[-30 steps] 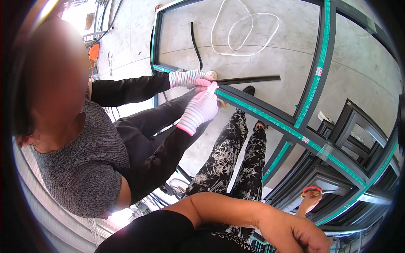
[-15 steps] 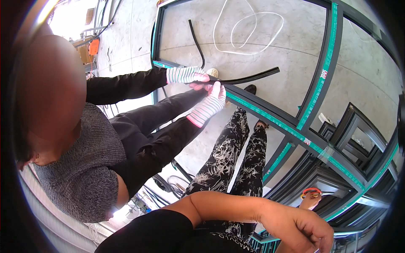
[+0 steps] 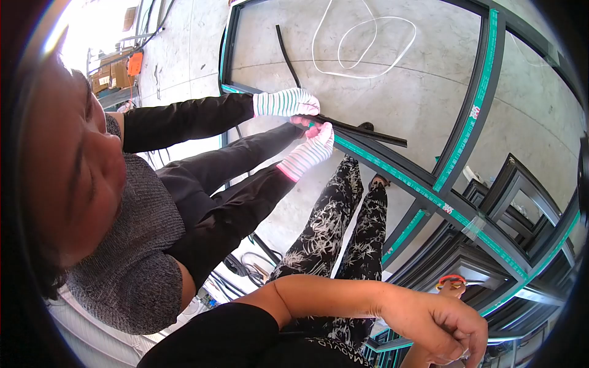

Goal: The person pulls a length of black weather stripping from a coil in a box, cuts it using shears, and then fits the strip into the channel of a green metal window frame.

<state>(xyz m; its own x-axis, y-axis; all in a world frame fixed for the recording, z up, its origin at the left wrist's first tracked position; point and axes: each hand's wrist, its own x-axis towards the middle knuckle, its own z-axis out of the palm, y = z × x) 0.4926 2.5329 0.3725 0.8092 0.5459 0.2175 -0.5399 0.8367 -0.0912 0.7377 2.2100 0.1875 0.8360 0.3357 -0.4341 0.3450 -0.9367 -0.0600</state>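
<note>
My left hand [image 3: 438, 325] hangs at the lower right with its fingers curled in; whatever they may hold is hidden. Behind it my right hand [image 3: 454, 291] is closed around the red and yellow handles of scissors [image 3: 451, 279], whose dark tip points right, over the grey frame pieces. At the centre, a co-worker's hands in striped gloves [image 3: 307, 153] work a black rubber strip [image 3: 374, 135] along a dark grey frame bar with green tape [image 3: 380, 161]. Neither of my hands touches that strip.
The large dark frame's crossbar [image 3: 472, 110] runs up on the right. More grey frames [image 3: 518, 190] are stacked at the right. A white cord [image 3: 374, 76] and a black strip [image 3: 286, 55] lie on the concrete floor. Cardboard boxes [image 3: 116, 73] stand far left.
The free end of the co-worker's black strip has dropped down along the frame bar, and their gloved hands have shifted slightly right. My hands have hardly moved.
</note>
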